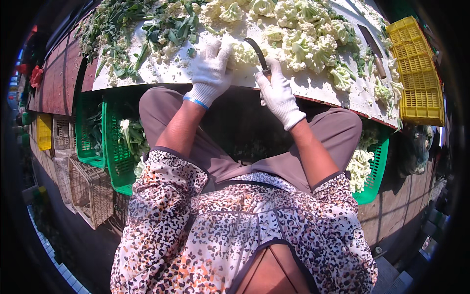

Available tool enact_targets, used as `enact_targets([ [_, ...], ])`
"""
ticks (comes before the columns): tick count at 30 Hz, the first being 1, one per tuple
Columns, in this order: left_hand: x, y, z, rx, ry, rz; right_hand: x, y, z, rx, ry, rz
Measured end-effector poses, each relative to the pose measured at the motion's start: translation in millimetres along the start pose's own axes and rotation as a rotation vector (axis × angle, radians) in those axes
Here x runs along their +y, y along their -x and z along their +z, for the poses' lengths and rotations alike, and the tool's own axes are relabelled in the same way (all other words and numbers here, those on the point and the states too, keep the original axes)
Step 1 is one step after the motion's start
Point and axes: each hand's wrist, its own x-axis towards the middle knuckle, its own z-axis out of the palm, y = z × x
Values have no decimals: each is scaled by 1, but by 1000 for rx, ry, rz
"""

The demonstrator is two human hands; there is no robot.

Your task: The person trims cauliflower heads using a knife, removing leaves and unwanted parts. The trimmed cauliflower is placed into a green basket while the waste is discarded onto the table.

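My left hand (212, 70), in a white knit glove, lies over the near part of the white tabletop (165, 75), fingers pointing away from me. Its fingertips are beside a cauliflower piece (243, 52); whether they grip it I cannot tell. My right hand (275, 86), gloved too, is closed around the wooden handle of a small curved knife (258, 51), whose dark blade points up and left over that piece. A heap of cauliflower florets (303, 44) lies beyond the right hand. Cut green leaves and stems (172, 29) are spread beyond the left hand.
A large knife (371, 46) lies at the table's right, near stacked yellow crates (416, 73). Green crates stand below the table: one with leaves (119, 158) at the left, another with cauliflower (376, 172) at the right. Pale empty crates (90, 191) stand lower left.
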Motion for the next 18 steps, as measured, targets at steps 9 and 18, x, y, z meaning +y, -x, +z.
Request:
enact_targets([
  [9, -4, 28, 5, -59, 367, -362, 59, -17, 23, 106, 228, -164],
  [18, 9, 10, -14, -338, 392, -600, 61, -5, 9, 147, 220, -239],
])
